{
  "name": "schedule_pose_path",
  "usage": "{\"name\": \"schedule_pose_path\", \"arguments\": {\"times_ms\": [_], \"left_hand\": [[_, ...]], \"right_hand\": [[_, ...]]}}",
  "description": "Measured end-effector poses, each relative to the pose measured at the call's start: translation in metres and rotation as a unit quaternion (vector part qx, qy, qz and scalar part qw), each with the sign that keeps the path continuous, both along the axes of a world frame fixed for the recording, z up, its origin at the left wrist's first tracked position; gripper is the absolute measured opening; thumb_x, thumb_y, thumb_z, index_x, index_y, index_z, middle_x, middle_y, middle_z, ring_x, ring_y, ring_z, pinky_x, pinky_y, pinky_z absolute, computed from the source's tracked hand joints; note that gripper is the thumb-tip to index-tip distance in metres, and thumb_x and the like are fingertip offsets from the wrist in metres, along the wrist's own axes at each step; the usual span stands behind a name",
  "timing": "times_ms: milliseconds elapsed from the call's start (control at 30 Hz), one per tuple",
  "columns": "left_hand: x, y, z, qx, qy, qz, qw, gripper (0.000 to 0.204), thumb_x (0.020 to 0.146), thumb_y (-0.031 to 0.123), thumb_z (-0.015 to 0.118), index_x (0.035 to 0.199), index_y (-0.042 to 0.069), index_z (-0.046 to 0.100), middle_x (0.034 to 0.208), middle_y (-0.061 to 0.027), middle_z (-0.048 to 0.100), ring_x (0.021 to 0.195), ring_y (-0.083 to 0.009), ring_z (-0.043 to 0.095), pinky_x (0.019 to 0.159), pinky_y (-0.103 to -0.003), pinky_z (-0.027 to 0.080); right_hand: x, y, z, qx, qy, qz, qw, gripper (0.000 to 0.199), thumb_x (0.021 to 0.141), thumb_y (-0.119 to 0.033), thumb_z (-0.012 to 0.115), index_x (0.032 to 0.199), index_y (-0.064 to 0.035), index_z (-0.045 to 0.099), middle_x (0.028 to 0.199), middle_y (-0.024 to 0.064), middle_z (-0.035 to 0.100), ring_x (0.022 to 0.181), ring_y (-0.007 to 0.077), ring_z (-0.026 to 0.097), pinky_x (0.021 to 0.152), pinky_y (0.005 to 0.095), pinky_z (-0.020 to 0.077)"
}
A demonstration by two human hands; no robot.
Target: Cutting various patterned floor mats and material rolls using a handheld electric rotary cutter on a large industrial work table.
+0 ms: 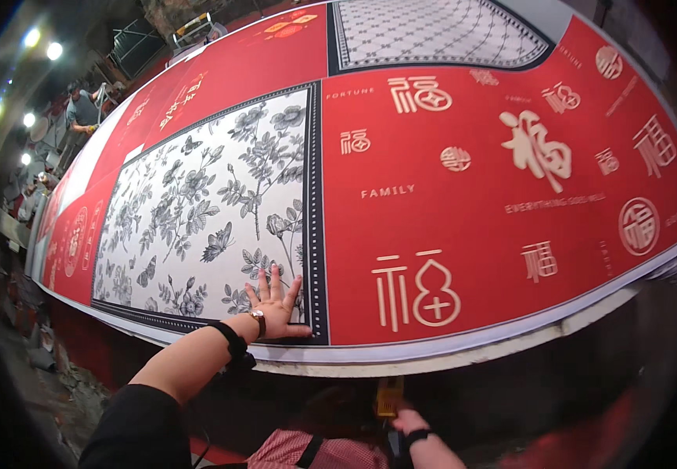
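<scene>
In the head view, the left hand [277,309] lies open with fingers spread, gripping nothing, on the lower right corner of the floral panel [186,215], beside the red panel [463,227] across the worktop [416,366], a flat press that probably steadies the material. The right hand [411,420], below the near edge, seems curled around a blurred yellow tool [388,397], perhaps keeping it clear of the print.

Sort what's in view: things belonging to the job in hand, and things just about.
In the job, apparently:
- floral panel, under the left hand
- yellow object, at the right hand
- red printed material beside the panel

Merely about, apparently:
- lattice-patterned panel, untouched
- bright lights, upper left
</scene>
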State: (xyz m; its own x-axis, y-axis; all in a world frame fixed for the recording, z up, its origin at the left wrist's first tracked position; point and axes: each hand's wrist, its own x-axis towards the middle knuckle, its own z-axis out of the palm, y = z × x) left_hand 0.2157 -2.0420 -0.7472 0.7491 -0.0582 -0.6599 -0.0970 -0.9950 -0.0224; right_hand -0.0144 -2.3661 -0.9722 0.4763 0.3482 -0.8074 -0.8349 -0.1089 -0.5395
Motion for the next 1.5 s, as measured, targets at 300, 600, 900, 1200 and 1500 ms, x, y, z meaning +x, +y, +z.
{"name": "schedule_pose_path", "arguments": {"times_ms": [300,600,900,1200,1500], "left_hand": [[0.003,-0.010,0.005,0.014,-0.030,0.056,0.998,0.103,0.072,0.075,0.047,0.146,0.025,-0.003,0.148,-0.0239,-0.016,0.134,-0.0464,-0.018,0.100,-0.068,-0.003],[0.000,-0.023,0.021,0.017,-0.025,0.103,0.994,0.101,0.072,0.068,0.056,0.147,0.026,0.002,0.149,-0.0199,-0.015,0.136,-0.0402,-0.017,0.105,-0.062,-0.002],[0.054,-0.082,0.042,0.055,0.106,0.029,0.992,0.087,0.065,0.045,0.073,0.138,0.016,0.036,0.146,-0.0194,0.023,0.134,-0.0414,0.019,0.109,-0.051,0.017],[0.008,-0.388,0.077,-0.654,0.242,0.045,0.716,0.060,0.077,0.024,0.070,0.128,0.005,0.044,0.108,-0.0091,0.061,0.104,-0.0209,0.054,0.094,-0.035,0.040],[-0.047,-0.237,0.049,-0.268,0.099,0.191,0.939,0.023,0.079,0.027,0.059,0.091,0.008,0.065,0.088,-0.0147,0.066,0.086,-0.0282,0.064,0.077,-0.039,0.049]], "right_hand": [[-0.128,-0.121,0.249,0.119,0.173,-0.253,0.944,0.037,0.081,-0.014,0.056,0.113,0.0034,0.053,0.100,0.0156,0.065,0.085,0.0243,0.065,0.079,0.0350,0.0523],[-0.086,-0.190,0.344,0.129,-0.033,-0.319,0.938,0.053,0.073,-0.008,0.065,0.122,-0.0002,0.046,0.108,0.0179,0.061,0.089,0.0266,0.063,0.079,0.0374,0.0521],[0.100,-0.257,0.429,0.166,-0.256,-0.323,0.896,0.068,0.059,-0.009,0.071,0.123,-0.0050,0.046,0.106,0.0165,0.060,0.082,0.0257,0.062,0.072,0.0374,0.0516],[0.355,-0.259,0.605,0.489,-0.403,-0.215,0.743,0.070,0.074,-0.011,0.073,0.133,-0.0045,0.034,0.125,0.0078,0.046,0.106,0.0165,0.051,0.090,0.0343,0.0446],[0.528,-0.422,0.725,0.237,-0.543,-0.131,0.795,0.057,0.076,-0.002,0.065,0.126,0.0041,0.039,0.117,0.0162,0.055,0.105,0.0238,0.057,0.088,0.0352,0.0508]]}}
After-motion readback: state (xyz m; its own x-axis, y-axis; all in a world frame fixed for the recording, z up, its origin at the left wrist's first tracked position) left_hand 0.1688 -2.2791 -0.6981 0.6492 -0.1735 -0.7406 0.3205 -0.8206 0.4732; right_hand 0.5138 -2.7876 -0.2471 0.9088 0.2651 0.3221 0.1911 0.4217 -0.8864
